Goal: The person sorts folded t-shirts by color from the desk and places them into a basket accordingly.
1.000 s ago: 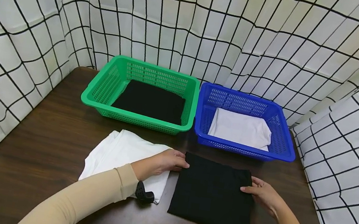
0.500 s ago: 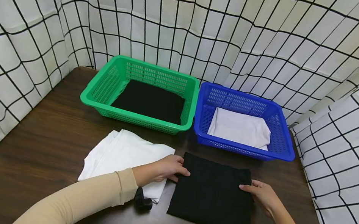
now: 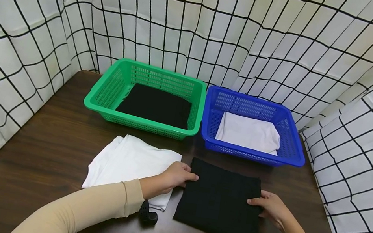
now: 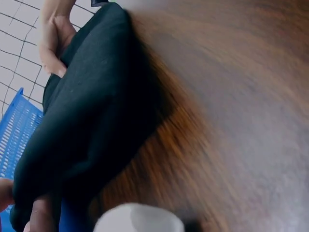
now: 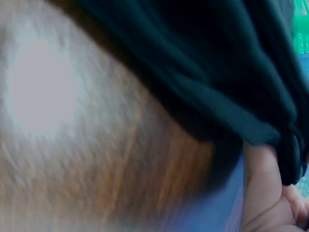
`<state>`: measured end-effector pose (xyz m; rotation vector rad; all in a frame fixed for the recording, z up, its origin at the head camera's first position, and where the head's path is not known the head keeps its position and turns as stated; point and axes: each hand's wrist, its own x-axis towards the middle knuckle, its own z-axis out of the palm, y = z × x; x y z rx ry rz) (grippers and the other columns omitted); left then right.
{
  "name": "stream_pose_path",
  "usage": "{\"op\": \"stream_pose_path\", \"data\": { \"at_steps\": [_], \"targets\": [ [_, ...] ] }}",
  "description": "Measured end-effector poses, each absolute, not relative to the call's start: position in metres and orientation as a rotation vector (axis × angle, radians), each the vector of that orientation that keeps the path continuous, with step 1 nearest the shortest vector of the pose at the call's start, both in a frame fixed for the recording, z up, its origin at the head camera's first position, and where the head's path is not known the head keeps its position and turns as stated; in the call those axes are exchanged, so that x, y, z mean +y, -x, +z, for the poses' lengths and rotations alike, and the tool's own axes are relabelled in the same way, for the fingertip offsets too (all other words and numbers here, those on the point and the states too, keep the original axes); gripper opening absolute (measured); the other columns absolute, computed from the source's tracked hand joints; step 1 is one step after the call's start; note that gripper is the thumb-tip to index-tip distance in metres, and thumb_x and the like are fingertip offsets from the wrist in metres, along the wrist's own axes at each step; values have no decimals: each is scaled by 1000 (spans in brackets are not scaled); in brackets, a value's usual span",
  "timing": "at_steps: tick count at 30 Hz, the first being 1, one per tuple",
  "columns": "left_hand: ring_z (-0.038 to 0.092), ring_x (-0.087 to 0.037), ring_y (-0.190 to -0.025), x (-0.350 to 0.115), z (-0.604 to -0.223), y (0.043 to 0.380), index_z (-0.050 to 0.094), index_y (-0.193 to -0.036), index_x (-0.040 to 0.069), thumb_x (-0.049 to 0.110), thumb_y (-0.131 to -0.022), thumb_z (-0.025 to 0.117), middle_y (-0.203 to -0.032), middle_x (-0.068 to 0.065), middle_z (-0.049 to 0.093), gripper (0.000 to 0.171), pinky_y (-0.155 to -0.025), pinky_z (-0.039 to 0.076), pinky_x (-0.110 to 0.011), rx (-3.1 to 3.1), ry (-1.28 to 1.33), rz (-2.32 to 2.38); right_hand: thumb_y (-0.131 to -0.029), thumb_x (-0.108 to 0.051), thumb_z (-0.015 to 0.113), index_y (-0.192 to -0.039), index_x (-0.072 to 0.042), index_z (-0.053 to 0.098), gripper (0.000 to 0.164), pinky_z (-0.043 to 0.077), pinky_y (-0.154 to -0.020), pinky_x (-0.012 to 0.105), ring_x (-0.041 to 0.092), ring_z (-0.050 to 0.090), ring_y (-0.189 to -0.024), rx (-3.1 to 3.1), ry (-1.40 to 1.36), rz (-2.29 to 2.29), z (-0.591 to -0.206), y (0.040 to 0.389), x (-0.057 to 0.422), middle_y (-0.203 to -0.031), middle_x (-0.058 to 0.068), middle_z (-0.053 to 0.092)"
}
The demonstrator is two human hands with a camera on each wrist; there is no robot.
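A folded black cloth (image 3: 218,208) lies in front of the blue basket in the head view. My left hand (image 3: 178,176) pinches its left edge near the far corner, thumb on top. On the opposite edge, my right hand (image 3: 274,209) holds the cloth the same way, its other fingers hidden beneath. The left wrist view shows the cloth (image 4: 91,106) raised off the table between both hands, sagging in the middle. Bunched folds of the cloth (image 5: 203,63) hang from the right hand's fingers (image 5: 263,188) in the right wrist view.
A folded white cloth (image 3: 126,160) lies under my left forearm. Behind stand a green basket (image 3: 143,121) with black cloth (image 3: 155,106) inside and a blue basket (image 3: 253,153) containing white cloth (image 3: 248,133). Grid-patterned curtains (image 3: 220,25) enclose the brown table (image 3: 42,152).
Both hands have slid a little nearer along the black cloth's side edges, the left mostly in the first half second. The cloth has barely shifted; baskets and white cloth stay put.
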<state>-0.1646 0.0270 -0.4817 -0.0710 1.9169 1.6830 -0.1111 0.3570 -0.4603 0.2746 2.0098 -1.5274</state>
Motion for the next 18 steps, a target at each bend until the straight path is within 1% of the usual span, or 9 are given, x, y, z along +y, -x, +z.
{"op": "stream_pose_path", "data": {
  "at_steps": [1, 3, 5, 7, 8, 10, 13, 15, 18],
  "targets": [
    [69, -10, -69, 27, -481, 164, 67, -105, -6, 13, -88, 72, -91, -13, 76, 25, -78, 61, -32, 1913, 68, 1692, -93, -17, 68, -141, 12, 43, 61, 61, -82, 36, 14, 72, -90, 2013, -280, -1542, -461, 110, 356, -104, -1, 74],
    [70, -11, -70, 26, -478, 162, 66, -107, -7, 13, -88, 72, -94, -14, 75, 28, -78, 61, -32, 1920, 68, 1693, -93, -17, 68, -140, 12, 44, 60, 61, -80, 35, 13, 72, -88, 2034, -301, -1552, -461, 108, 353, -104, 1, 74],
    [70, -12, -71, 25, -473, 163, 65, -112, -7, 15, -88, 73, -99, -15, 73, 34, -78, 61, -33, 1947, 71, 1676, -94, -19, 67, -142, 11, 43, 61, 60, -78, 33, 12, 70, -90, 2082, -307, -1522, -457, 109, 350, -111, 5, 73],
    [70, -13, -72, 21, -466, 163, 64, -114, -8, 14, -88, 73, -102, -16, 72, 35, -79, 62, -35, 1964, 80, 1659, -95, -22, 67, -143, 11, 42, 64, 59, -75, 31, 9, 67, -93, 2125, -291, -1475, -452, 110, 347, -120, 10, 70],
    [70, -14, -72, 19, -463, 163, 64, -114, -8, 15, -88, 73, -102, -16, 71, 36, -79, 62, -35, 1979, 84, 1648, -94, -24, 67, -144, 11, 42, 65, 58, -73, 30, 8, 66, -93, 2142, -280, -1455, -450, 110, 345, -121, 10, 70],
    [69, -14, -71, 15, -456, 163, 66, -111, -6, 16, -88, 74, -100, -14, 70, 33, -77, 62, -34, 1999, 89, 1634, -94, -27, 68, -142, 10, 46, 64, 56, -70, 28, 6, 65, -91, 2165, -257, -1422, -445, 110, 340, -118, 7, 72],
    [70, -15, -71, 7, -446, 163, 68, -106, -4, 17, -88, 74, -96, -13, 72, 28, -76, 61, -34, 2010, 75, 1639, -95, -27, 68, -138, 8, 51, 58, 56, -67, 28, 7, 68, -85, 2168, -206, -1431, -436, 111, 336, -104, 0, 76],
    [71, -16, -72, 1, -440, 164, 69, -105, -3, 18, -89, 73, -94, -11, 74, 27, -77, 62, -34, 2007, 61, 1650, -95, -27, 67, -136, 8, 53, 56, 57, -68, 28, 7, 70, -83, 2171, -176, -1454, -429, 112, 334, -99, -4, 77],
    [74, -18, -74, -9, -431, 163, 69, -105, -3, 17, -90, 72, -91, -10, 76, 25, -78, 62, -35, 1985, 48, 1685, -96, -26, 66, -136, 8, 53, 54, 58, -70, 29, 7, 71, -86, 2178, -127, -1479, -418, 114, 331, -100, -7, 77]
  ]
}}
